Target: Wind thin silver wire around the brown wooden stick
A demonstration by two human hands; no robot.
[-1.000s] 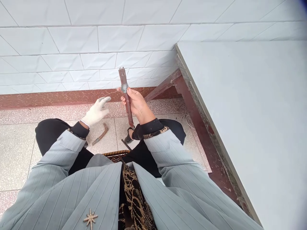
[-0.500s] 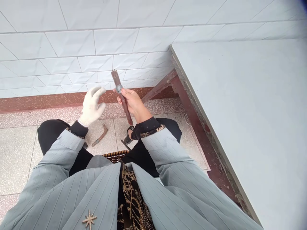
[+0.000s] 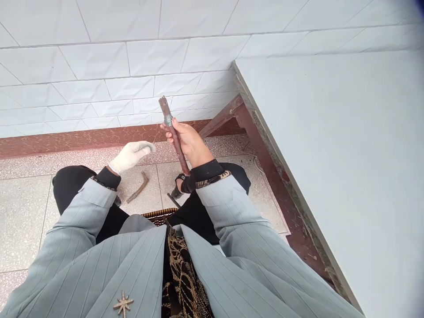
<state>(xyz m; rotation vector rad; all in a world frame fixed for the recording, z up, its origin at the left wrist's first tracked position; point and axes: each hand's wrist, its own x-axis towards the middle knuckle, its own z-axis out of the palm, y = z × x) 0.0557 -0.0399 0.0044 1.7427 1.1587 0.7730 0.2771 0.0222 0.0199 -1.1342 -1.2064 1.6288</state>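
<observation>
My bare right hand (image 3: 187,141) grips a rusty brown rod (image 3: 173,134) held nearly upright, its jagged top leaning slightly left. A band of grey wire (image 3: 168,119) is wound round the rod just above my thumb. My left hand (image 3: 130,155), in a white glove, hovers left of the rod with its fingers drawn together in a pinch pointing toward it. A thin wire seems to run from the winding toward those fingertips, but it is too fine to be sure. On the floor below lies a bent rusty piece (image 3: 139,187).
A white table (image 3: 331,145) with a reddish-brown frame fills the right side. A white tiled wall (image 3: 99,66) with a red skirting stands ahead. My knees in black trousers and a dark tool (image 3: 175,198) sit on the speckled floor tiles.
My gloved left hand rose with fingers spread, then dropped and closed into a pinch. The rod in my right hand tilted and shifted slightly left.
</observation>
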